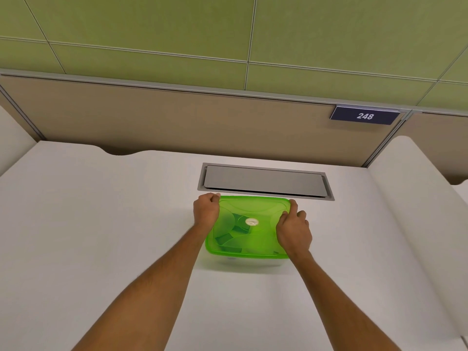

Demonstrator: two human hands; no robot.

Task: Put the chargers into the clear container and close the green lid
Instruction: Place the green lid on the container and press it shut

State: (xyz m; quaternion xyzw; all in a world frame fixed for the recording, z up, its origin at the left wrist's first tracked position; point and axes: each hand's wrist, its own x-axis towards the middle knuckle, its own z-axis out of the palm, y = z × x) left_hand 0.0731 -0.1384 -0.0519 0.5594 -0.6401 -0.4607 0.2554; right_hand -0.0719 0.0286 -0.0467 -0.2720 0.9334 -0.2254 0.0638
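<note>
The translucent green lid lies flat on top of the clear container, whose near wall shows just below the lid's front rim. Dark charger shapes show dimly through the lid, inside the container. My left hand is curled over the lid's far left corner, fingers closed on the rim. My right hand rests on the lid's right edge, fingers bent down onto it with the index finger stretched toward the far right corner.
A white desk carries the container. Just behind the container is a grey metal cable hatch set into the desk. A beige partition with a "248" plate rises at the back, and white side panels flank the desk.
</note>
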